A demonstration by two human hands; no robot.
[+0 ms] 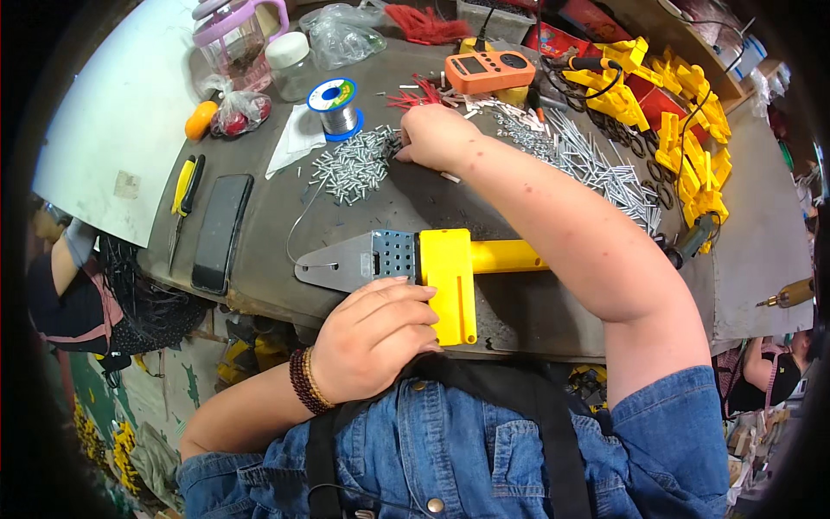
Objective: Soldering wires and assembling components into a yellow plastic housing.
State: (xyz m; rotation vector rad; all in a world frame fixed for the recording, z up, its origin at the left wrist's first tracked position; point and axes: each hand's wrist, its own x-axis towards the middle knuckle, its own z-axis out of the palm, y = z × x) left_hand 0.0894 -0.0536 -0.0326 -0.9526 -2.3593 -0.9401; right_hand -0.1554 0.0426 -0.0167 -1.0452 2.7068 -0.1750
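Note:
A pipe welding iron (445, 285) lies on the table in front of me, with a yellow housing, a yellow handle pointing right and a flat grey heating plate pointing left. Closed over the near side of its housing is my left hand (376, 333), the thumb out of sight. My right hand (432, 138) reaches far forward to the right edge of a heap of short screws (354, 164). Its fingertips are bent down and pressed together; whatever they pinch is too small to make out.
Behind the heap stand a solder wire spool (333, 108) and a glass jar (290, 65). A phone (223, 232) and yellow-handled pliers (184, 195) lie left. Long screws (605, 169), an orange meter (490, 71) and yellow plastic parts (692, 164) spread rightward. A screwdriver (787, 294) is far right.

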